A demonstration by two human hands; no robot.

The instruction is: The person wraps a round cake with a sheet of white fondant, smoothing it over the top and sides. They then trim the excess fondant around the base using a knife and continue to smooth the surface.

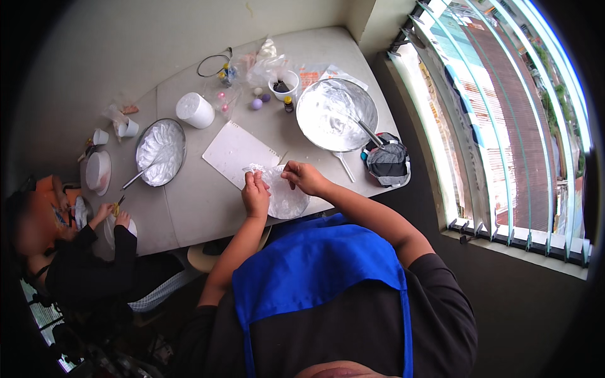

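Near the table's front edge, a round, silvery-white board lies in front of me. Crumpled clear plastic film shows above it, between my hands. My left hand grips the film with thumb and fingertips at the board's left side. Over the board's upper right, my right hand pinches the film's other side; its fingertips partly hide the contact. A white square-cornered board with perforated corners lies flat just beyond my hands.
A large metal bowl smeared with white cream holds a whisk. Beside it are a cloth cap and a small bottle. Farther left stand a white cylinder and another cream bowl. A co-worker holds yellow-handled scissors.
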